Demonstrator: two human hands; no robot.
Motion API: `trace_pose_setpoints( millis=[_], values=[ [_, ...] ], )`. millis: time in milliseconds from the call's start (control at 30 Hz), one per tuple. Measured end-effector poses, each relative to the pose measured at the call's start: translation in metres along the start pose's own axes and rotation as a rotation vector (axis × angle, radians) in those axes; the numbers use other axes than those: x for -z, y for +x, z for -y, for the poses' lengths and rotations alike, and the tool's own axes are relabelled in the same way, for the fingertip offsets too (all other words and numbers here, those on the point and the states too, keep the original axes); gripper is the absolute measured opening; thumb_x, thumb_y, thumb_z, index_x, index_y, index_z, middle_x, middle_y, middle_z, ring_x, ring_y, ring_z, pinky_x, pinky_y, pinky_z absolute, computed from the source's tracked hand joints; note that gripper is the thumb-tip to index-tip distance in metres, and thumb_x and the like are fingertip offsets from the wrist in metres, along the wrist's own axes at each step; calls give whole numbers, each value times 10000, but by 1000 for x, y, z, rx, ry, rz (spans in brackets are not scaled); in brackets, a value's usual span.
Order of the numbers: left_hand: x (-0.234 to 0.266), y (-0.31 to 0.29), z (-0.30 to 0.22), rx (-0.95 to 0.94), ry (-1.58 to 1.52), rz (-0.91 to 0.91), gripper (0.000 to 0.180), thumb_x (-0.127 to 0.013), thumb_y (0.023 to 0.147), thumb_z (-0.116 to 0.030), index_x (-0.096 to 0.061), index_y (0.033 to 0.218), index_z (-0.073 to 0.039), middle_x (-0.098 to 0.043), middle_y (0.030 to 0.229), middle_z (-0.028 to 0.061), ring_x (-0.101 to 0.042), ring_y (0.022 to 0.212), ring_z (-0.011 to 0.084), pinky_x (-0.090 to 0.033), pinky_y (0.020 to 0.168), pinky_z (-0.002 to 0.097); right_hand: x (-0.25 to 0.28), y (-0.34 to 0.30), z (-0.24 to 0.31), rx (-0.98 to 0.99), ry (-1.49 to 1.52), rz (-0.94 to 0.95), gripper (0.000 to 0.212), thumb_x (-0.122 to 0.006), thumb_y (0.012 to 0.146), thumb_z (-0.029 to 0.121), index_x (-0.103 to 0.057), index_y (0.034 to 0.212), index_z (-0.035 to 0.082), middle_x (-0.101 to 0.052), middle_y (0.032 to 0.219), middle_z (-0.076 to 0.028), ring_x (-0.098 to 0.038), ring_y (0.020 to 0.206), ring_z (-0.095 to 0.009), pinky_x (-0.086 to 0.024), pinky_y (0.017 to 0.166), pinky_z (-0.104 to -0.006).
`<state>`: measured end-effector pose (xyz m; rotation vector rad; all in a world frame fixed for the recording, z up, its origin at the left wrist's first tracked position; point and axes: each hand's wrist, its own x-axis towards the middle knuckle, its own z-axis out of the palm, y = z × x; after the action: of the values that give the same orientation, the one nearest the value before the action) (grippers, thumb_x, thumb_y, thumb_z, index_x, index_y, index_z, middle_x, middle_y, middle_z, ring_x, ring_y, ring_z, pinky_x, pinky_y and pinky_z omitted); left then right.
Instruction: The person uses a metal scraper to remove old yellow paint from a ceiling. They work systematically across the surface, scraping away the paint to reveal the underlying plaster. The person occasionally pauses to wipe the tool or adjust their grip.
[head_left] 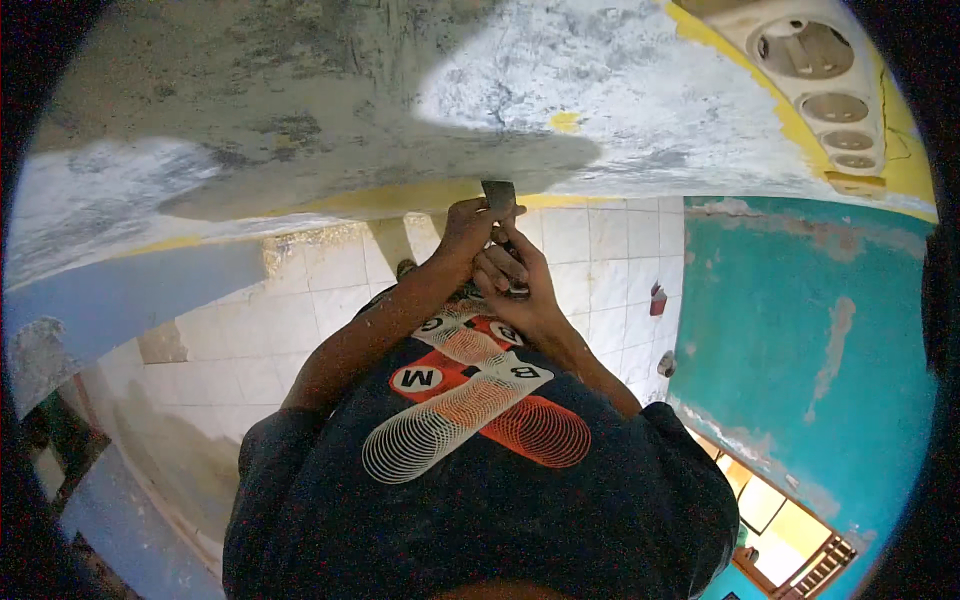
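Head camera — left hand (463, 232) and right hand (517, 277) gripped a scraper (499, 195) near the mottled wall (590, 90).
Left fingers pinched it, right fingers curled round it — floor tiles (620, 230) lay below that wall, a teal wall (755, 300) rightward.

My left hand (464, 235) and right hand (522, 275) meet at the grip, closed on a flat dark blade (498, 194). Forward of the grip: a patchy grey-white surface (560, 90), edged yellow. Beneath it: white floor tiles (340, 315). Right of it: a small red object (657, 299), then a teal wall (760, 290).
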<state>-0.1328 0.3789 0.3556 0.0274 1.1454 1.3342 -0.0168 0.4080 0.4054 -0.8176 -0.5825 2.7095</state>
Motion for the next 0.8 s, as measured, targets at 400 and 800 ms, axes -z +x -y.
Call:
trace_pose_setpoints(
  millis=[400,800],
  values=[
    [-1,-2,4,-24,-41,1,372,-627,904,-283,-629,1067,51,-659,900,182,-631,449,254,-518,347,332,-11,1,-3,-49,167,-75,242,-458,1021,321,-539,968,98,-326,484,54,-340,436,-99,-333,476,-240],
    [-12,-9,-10,-34,-55,-62,319,-646,897,-277,-685,977,29,-682,807,169,-572,365,247,-444,312,339,-13,0,9,-106,263,107,234,-446,1028,266,-523,859,123,-297,457,54,-347,426,-113,-329,470,-243]
  ],
)
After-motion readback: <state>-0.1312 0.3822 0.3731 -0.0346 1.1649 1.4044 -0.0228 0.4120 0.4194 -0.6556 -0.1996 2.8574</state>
